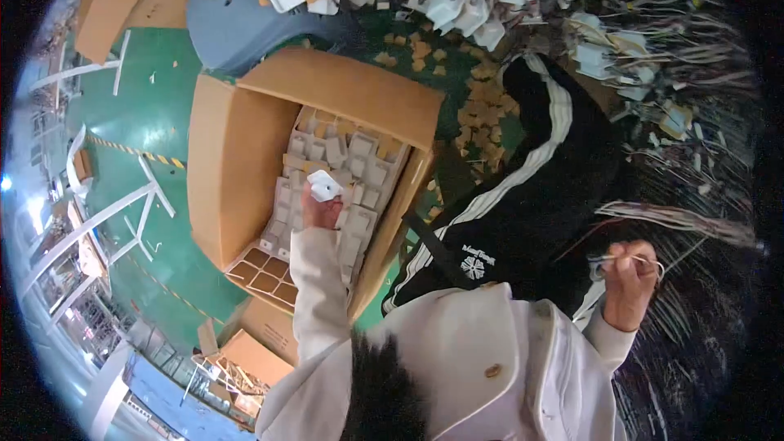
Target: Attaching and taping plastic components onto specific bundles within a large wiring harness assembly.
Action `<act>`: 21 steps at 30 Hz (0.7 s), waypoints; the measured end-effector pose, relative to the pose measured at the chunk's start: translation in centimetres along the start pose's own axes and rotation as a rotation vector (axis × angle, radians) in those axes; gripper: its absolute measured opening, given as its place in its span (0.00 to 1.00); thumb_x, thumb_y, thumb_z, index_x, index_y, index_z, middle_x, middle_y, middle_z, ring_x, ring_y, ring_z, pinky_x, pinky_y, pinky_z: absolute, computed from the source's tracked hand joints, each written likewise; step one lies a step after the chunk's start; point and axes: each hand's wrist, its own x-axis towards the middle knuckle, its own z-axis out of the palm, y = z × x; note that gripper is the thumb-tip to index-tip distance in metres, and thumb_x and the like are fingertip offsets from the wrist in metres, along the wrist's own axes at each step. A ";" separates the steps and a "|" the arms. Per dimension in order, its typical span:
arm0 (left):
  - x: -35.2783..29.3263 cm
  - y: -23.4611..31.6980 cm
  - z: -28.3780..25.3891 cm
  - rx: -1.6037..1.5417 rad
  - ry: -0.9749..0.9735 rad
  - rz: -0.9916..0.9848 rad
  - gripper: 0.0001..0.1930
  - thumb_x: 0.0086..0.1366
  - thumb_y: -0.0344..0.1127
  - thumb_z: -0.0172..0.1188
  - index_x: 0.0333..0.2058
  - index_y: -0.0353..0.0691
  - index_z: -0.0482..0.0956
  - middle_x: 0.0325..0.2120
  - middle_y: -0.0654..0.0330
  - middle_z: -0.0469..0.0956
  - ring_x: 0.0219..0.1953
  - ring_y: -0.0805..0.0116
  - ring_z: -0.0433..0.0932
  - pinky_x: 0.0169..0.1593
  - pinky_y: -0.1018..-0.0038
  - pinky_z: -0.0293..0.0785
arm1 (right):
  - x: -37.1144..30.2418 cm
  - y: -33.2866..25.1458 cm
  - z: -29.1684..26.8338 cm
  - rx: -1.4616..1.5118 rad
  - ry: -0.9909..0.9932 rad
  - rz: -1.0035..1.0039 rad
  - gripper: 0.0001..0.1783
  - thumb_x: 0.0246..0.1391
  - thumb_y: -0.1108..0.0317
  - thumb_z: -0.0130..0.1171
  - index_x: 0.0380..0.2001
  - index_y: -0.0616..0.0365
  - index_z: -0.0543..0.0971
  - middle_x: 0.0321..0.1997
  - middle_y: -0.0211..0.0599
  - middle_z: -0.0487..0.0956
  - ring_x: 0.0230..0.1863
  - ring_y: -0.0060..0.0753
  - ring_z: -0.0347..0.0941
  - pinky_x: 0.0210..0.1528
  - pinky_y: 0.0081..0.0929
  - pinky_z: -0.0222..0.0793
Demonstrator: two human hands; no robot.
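My left hand (320,211) is closed around a small white plastic piece (325,186) with a dark dot on its face, held over the large open cardboard box (216,163). Beneath it, the box holds rows of similar white pieces (289,196) sitting in a divider grid, with several bare compartments (265,273) at the near end. Off to the right, my right hand (630,284) pinches a thin pale cable (658,266) that loops out past the fingers. Where the cable's other end lies, I cannot tell.
Bundled cables with white pieces (465,12) are heaped at the far right, and loose cables (686,220) run down the right side. Cardboard scraps (482,114) litter the green floor (175,204). A grey plastic seat (237,12) stands behind the box. Black trousers with white stripes (523,196) cover my legs.
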 end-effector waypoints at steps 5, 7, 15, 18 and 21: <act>-16.2 -0.7 20.3 0.356 -1.003 0.182 0.22 0.58 0.46 0.58 0.45 0.34 0.73 0.50 0.49 0.70 0.48 0.63 0.73 0.50 0.70 0.70 | -1.1 -1.5 2.9 0.093 -0.148 -0.089 0.09 0.41 0.84 0.60 0.26 0.62 0.74 0.34 0.48 0.78 0.35 0.36 0.77 0.39 0.29 0.76; -20.4 -2.6 25.4 0.252 -1.298 0.075 0.23 0.55 0.42 0.62 0.44 0.30 0.73 0.60 0.48 0.57 0.56 0.62 0.66 0.57 0.69 0.61 | -1.2 -2.2 2.8 0.061 -0.210 -0.227 0.06 0.45 0.84 0.59 0.27 0.64 0.75 0.37 0.50 0.78 0.38 0.34 0.76 0.43 0.26 0.74; -26.5 -10.4 32.7 0.308 -1.485 -0.112 0.15 0.51 0.32 0.66 0.24 0.43 0.64 0.58 0.41 0.59 0.60 0.49 0.61 0.60 0.61 0.56 | -3.7 -2.8 -3.2 -0.061 -0.003 -0.672 0.07 0.47 0.86 0.57 0.30 0.66 0.76 0.36 0.44 0.79 0.39 0.34 0.77 0.44 0.26 0.72; -27.8 -12.1 33.6 0.336 -1.483 -0.009 0.16 0.49 0.31 0.67 0.23 0.45 0.64 0.57 0.43 0.60 0.59 0.50 0.61 0.60 0.61 0.57 | -3.9 -2.3 -5.4 -0.042 0.047 -0.709 0.07 0.45 0.86 0.58 0.29 0.65 0.76 0.36 0.44 0.80 0.38 0.33 0.77 0.43 0.26 0.72; -28.2 -13.5 34.1 0.362 -1.507 0.056 0.16 0.49 0.31 0.67 0.22 0.45 0.63 0.57 0.44 0.59 0.59 0.51 0.62 0.60 0.62 0.57 | -4.3 -1.8 -7.4 0.006 0.119 -0.671 0.08 0.44 0.85 0.58 0.29 0.65 0.76 0.35 0.43 0.80 0.38 0.33 0.77 0.42 0.25 0.73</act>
